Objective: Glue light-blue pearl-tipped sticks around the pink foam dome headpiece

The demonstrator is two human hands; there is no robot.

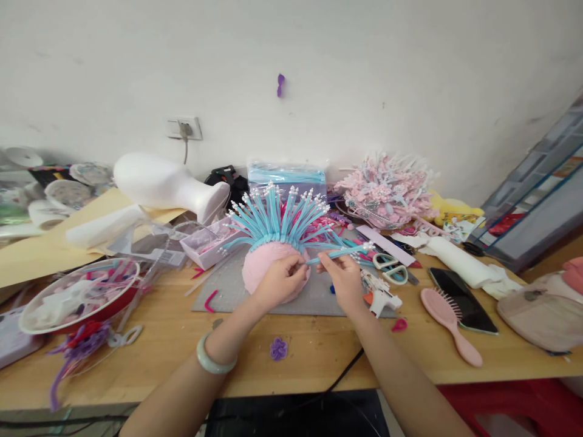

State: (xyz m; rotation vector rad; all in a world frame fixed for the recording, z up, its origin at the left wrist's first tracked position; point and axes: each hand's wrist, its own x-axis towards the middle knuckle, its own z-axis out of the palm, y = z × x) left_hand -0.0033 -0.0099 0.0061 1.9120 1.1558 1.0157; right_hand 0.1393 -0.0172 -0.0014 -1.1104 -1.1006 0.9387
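A pink foam dome [260, 262] stands on a grey mat [319, 297], bristling with several blue pearl-tipped stems [273, 213]. My left hand [279, 280] rests against the dome's front, fingers pinched on the near end of a loose blue stem [339, 253]. My right hand [342, 277] pinches the same stem just to the right; its pearl tips point right. A pale bangle [214, 359] circles my left wrist.
A glue gun [380, 292], scissors [392, 268], a pink hairbrush [449, 323] and a black phone [462, 298] lie to the right. A pink flower headpiece [387, 191] and a white foam head [166, 182] sit behind. A bowl of trimmings [77, 295] stands at left.
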